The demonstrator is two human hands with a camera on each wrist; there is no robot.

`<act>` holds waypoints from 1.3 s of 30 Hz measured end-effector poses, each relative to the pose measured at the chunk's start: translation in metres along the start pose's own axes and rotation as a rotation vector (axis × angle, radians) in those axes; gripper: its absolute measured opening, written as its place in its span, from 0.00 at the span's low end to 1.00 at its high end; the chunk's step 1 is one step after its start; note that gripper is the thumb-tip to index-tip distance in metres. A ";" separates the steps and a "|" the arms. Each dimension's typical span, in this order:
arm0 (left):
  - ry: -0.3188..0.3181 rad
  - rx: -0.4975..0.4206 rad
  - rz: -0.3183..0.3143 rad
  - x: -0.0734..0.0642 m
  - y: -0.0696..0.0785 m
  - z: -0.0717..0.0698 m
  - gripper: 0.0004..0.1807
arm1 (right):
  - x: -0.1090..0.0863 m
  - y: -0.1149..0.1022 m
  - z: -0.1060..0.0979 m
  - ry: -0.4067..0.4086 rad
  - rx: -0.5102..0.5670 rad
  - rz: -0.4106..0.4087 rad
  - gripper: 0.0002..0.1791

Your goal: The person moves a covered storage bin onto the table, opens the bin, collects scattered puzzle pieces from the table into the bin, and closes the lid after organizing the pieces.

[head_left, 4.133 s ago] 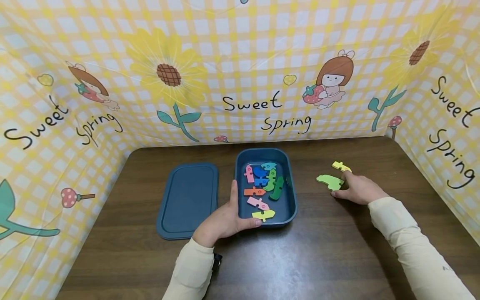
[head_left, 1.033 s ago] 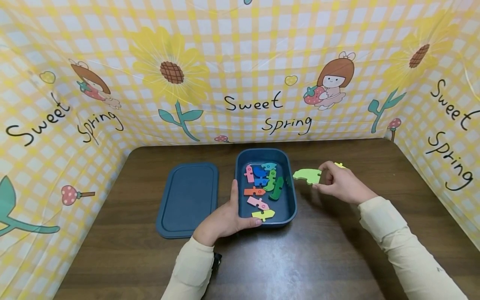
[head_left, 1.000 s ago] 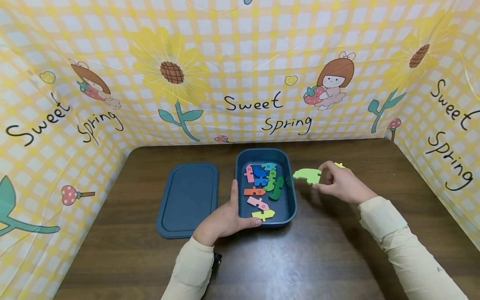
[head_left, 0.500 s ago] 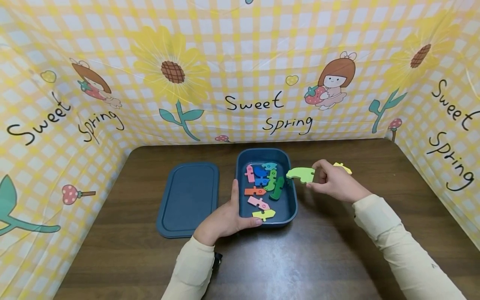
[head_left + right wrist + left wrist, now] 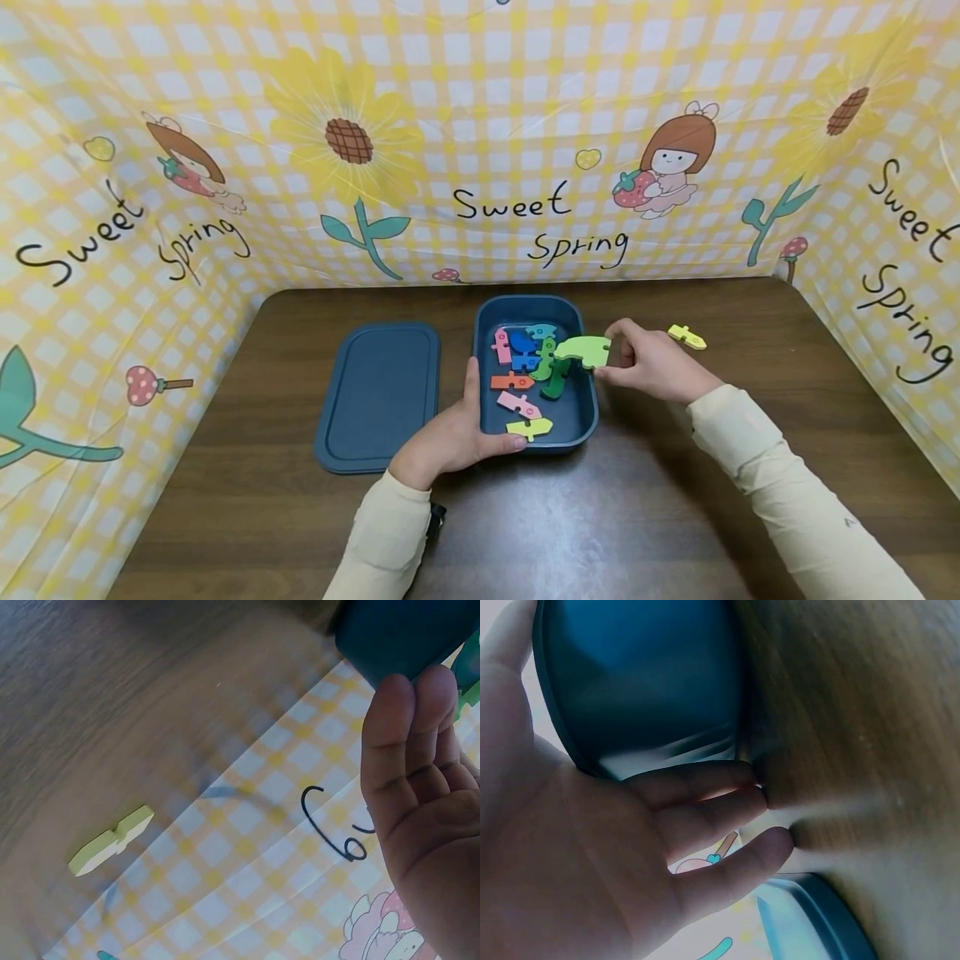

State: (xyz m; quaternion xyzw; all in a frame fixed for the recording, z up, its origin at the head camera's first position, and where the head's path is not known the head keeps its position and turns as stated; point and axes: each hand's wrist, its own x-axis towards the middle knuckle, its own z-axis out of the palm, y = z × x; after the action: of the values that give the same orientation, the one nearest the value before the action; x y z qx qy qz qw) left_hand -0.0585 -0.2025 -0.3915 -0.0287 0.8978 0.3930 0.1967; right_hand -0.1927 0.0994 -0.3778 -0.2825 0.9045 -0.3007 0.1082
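Observation:
My right hand [image 5: 656, 358] pinches a light green, animal-shaped puzzle piece [image 5: 583, 352] by its right end, between thumb and fingers. The piece is over the right wall of a dark blue box [image 5: 591, 408] and overlaps a dark green piece [image 5: 552, 388] inside it. My left hand [image 5: 450, 437] rests against the box's near left corner, index finger along the left wall and thumb at the near rim. In the left wrist view, fairly straight fingers [image 5: 727, 866] extend beside the box wall [image 5: 652, 682]. The right wrist view shows the right fingers [image 5: 390, 735], with most of the held piece hidden.
Several coloured puzzle pieces lie in the box, including an orange piece [image 5: 512, 381] and a yellow piece [image 5: 529, 428]. Left of the box lies its blue lid [image 5: 382, 396]. Another yellow piece [image 5: 687, 337] lies right of the box. A checkered cloth [image 5: 510, 108] surrounds the table [image 5: 660, 517].
My right hand has lifted the light green piece from the table and carried it left over the box's wall. The yellow piece behind it is now uncovered. My left hand stays at the box.

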 end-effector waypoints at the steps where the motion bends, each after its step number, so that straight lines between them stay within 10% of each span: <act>1: -0.001 0.000 0.000 0.000 0.000 0.000 0.73 | 0.001 -0.001 0.001 -0.005 0.004 0.003 0.31; 39: -0.002 -0.006 -0.006 0.001 0.000 0.000 0.72 | 0.022 -0.032 0.016 -0.013 -0.027 0.018 0.32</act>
State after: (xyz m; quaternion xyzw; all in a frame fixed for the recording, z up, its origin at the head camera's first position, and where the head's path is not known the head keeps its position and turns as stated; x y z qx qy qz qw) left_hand -0.0592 -0.2027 -0.3915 -0.0314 0.8964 0.3950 0.1986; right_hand -0.1905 0.0584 -0.3719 -0.2778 0.9102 -0.2858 0.1127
